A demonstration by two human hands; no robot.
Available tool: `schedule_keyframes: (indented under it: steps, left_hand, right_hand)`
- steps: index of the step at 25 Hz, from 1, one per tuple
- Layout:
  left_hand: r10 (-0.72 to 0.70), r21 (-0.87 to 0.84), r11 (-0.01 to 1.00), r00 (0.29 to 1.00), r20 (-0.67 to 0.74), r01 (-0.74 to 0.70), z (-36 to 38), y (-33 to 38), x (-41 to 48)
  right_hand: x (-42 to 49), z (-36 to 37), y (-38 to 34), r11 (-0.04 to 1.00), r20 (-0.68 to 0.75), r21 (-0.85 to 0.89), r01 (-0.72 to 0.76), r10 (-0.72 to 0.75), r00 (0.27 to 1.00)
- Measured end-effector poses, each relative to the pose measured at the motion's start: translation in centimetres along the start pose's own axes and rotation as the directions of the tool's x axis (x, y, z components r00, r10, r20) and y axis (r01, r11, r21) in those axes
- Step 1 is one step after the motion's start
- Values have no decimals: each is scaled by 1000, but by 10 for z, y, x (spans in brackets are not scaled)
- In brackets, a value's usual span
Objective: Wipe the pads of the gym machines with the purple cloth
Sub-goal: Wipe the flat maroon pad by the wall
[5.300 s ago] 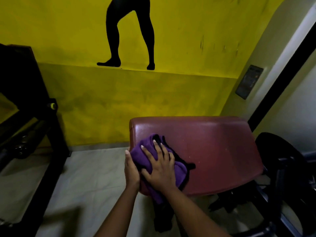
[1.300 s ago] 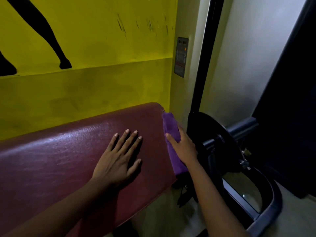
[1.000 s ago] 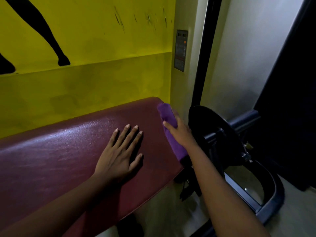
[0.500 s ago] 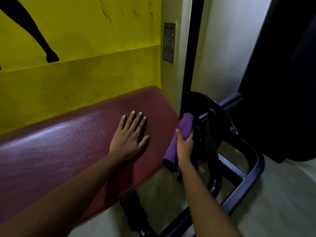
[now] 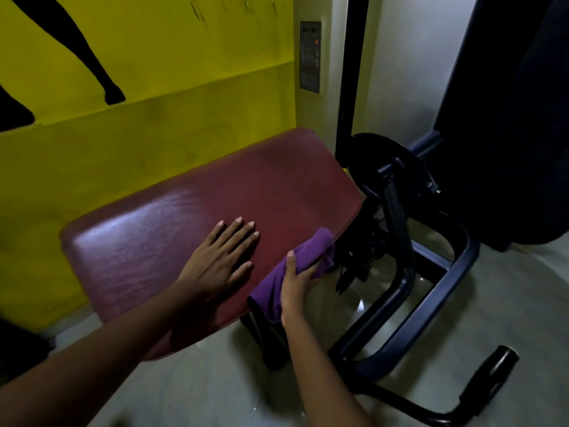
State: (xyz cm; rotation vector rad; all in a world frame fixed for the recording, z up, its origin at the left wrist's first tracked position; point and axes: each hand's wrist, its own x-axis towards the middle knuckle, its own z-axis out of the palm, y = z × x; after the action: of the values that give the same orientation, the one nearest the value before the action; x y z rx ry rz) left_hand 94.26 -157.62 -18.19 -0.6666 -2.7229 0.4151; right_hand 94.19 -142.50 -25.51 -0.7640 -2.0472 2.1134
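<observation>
A dark red padded bench pad slopes across the middle of the head view. My left hand lies flat on top of it, fingers straight and spread. My right hand grips the purple cloth against the pad's near right edge, thumb over the cloth and fingers curled under it. Part of the cloth hangs down below the pad edge.
The machine's black tubular frame and a black weight disc stand right of the pad. A black handle juts out at the lower right. A yellow wall with a black silhouette is behind. Pale floor lies around.
My right hand has slid the cloth from the pad's far right end down along its right side to the near right edge. The left hand stays flat on the pad.
</observation>
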Motion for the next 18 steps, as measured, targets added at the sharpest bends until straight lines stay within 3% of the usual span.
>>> schedule_keyframes:
  steps: [4, 6, 11, 18]
  left_hand:
    - [-4, -16, 1000, 1000, 9, 4, -10, -10, -46]
    - [-17, -29, 999, 1000, -9, 17, -11, -15, -69]
    - [23, -20, 999, 998, -63, -24, -5, -19, -106]
    - [20, -34, 999, 993, -113, -24, -7, -19, -100]
  right_hand:
    - [-62, 12, 29, 998, 143, -68, 7, 2, 990]
    - [-45, 2, 6, 999, 90, -7, 51, -50, 995]
    - [-8, -7, -31, 999, -152, 26, -21, 25, 988]
    - [-99, 41, 3, 997, -52, -31, -75, 73, 996]
